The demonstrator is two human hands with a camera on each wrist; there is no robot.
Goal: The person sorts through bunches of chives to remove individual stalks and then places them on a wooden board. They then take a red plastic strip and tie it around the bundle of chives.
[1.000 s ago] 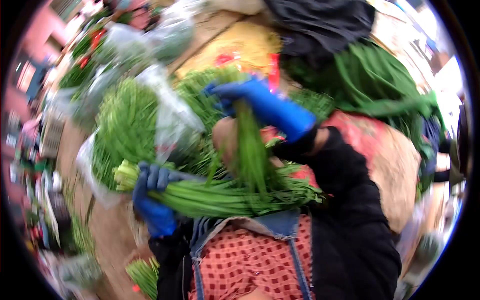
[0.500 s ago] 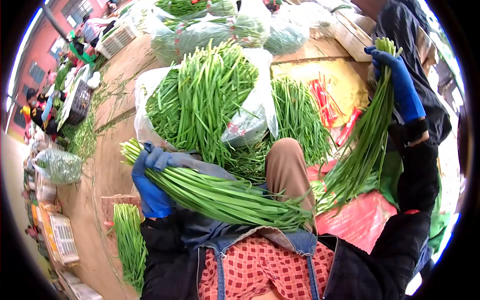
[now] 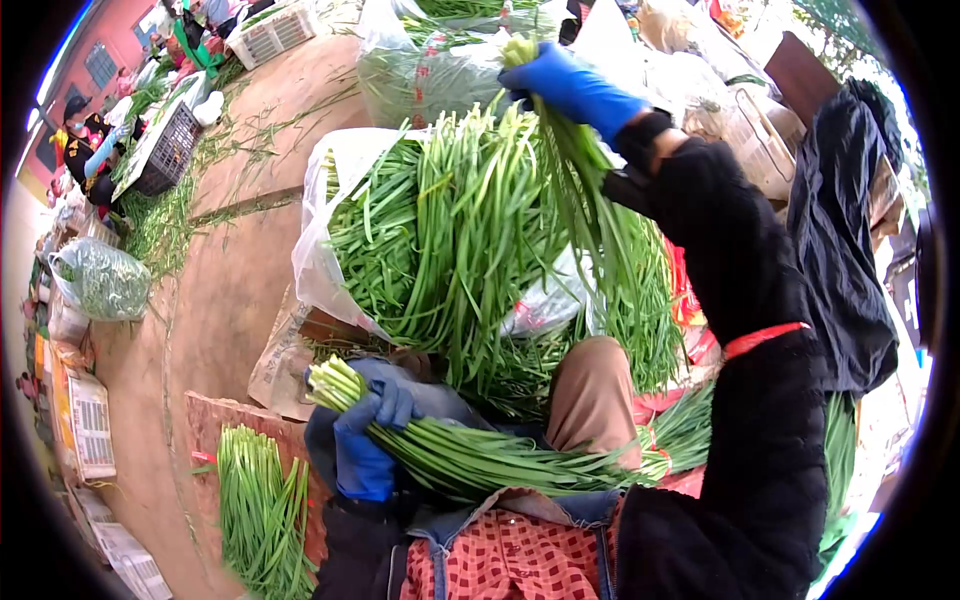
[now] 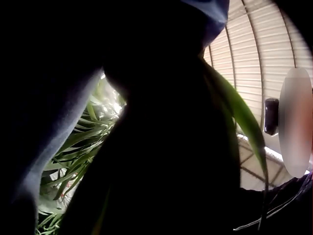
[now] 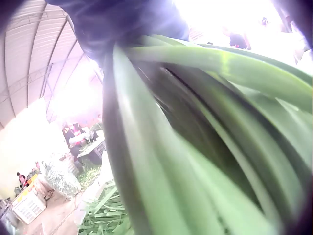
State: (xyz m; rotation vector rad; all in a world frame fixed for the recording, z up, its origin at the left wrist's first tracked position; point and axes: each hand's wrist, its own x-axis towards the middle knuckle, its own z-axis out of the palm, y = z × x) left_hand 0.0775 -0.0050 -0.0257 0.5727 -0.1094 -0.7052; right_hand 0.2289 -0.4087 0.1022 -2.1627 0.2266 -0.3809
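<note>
In a blue glove, my right hand point(image 3: 575, 88) grips a bunch of long green stalks point(image 3: 590, 185) near its pale ends, the leaves hanging down over a large heap point(image 3: 455, 220) in a clear plastic bag point(image 3: 316, 245). My left hand point(image 3: 368, 445), also gloved in blue, holds a second bunch point(image 3: 500, 458) across the lap, pale ends to the left. The right wrist view shows the glove point(image 5: 127, 24) at the top with broad leaves point(image 5: 166, 161) spreading below it. The left wrist view is mostly dark, with a single leaf point(image 4: 239, 110) crossing it.
A separate bunch point(image 3: 262, 510) lies on a reddish board point(image 3: 205, 420) at the lower left. Filled plastic bags point(image 3: 425, 75) stand behind the heap. Red ties point(image 3: 684, 290) lie to its right, beside a dark cloth point(image 3: 840, 240). Another person point(image 3: 85, 150) is at the far left.
My right hand has moved from the far right to above the heap, still gripping its bunch. The left hand keeps its bunch and appears lower and further right. The whole head view has shifted.
</note>
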